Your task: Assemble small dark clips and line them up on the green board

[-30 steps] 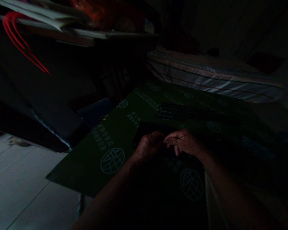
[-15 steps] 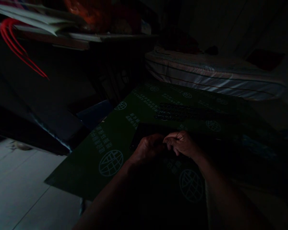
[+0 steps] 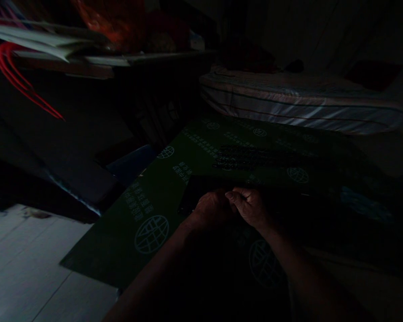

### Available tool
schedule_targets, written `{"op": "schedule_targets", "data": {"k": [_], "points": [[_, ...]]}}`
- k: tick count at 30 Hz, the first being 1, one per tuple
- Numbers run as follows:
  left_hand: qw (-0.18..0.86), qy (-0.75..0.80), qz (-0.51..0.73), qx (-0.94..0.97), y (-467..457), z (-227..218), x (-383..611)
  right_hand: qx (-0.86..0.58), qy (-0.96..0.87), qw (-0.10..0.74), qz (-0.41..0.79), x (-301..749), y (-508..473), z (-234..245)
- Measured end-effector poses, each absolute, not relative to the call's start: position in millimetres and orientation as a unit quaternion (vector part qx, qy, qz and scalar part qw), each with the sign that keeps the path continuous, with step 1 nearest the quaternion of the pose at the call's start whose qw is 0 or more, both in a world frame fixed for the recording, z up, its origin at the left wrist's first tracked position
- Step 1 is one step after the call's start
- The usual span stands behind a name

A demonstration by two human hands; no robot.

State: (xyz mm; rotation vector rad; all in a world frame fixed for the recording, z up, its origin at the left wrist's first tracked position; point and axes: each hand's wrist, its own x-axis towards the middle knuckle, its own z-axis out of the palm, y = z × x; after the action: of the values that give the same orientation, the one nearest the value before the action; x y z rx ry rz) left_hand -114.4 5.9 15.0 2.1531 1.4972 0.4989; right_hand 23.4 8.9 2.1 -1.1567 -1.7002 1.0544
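Observation:
Both hands meet at the middle of a green printed board (image 3: 114, 250). My left hand (image 3: 213, 208) is closed, its fingers curled under and partly hidden. Right beside it, my right hand (image 3: 250, 208) is closed too, thumb pressed to the fingers and pointing left. Whatever they pinch is too dark to make out. Beneath and behind them lies a flat black piece (image 3: 196, 190), its outline lost in shadow to the right. Farther back on the board rests a bundle of dark, shiny, twisted strips (image 3: 242, 157).
A crumpled clear plastic wrapper (image 3: 366, 203) lies at the right. Behind the board stands a plastic-covered striped mattress (image 3: 298, 105). A cluttered shelf (image 3: 121, 59) at the upper left has a red cord (image 3: 27, 91) hanging down. Pale floor tiles (image 3: 27, 268) show at lower left.
My right hand's fingers have curled in more, and it has drawn closer against my left hand. The view has shifted slightly; the board's contents look otherwise unchanged.

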Motion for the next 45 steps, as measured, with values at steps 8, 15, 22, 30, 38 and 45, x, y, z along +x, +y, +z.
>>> {"op": "schedule_targets", "data": {"k": [8,15,22,30,38,45], "points": [[0.200,0.516,0.183,0.812,5.4,2.0,-118.9,-0.423,-0.718,0.405,0.376,19.8,5.3,5.1],[0.202,0.485,0.214,0.824,0.5,-2.8,-121.4,-0.425,-0.729,0.412,0.345,19.8,1.3,9.5],[0.217,0.466,0.255,0.819,-3.0,-6.0,-122.1,-0.429,-0.704,0.441,0.354,24.1,4.9,15.3],[0.375,0.483,0.293,0.735,-5.7,3.0,-124.3,-0.395,-0.687,0.471,0.387,28.7,7.7,17.4],[0.502,0.457,0.315,0.663,-2.3,4.4,-128.0,-0.379,-0.734,0.470,0.312,28.1,4.6,22.1],[0.571,0.452,0.393,0.562,-4.5,7.0,-129.2,-0.426,-0.720,0.493,0.241,37.0,11.1,22.4]]}}
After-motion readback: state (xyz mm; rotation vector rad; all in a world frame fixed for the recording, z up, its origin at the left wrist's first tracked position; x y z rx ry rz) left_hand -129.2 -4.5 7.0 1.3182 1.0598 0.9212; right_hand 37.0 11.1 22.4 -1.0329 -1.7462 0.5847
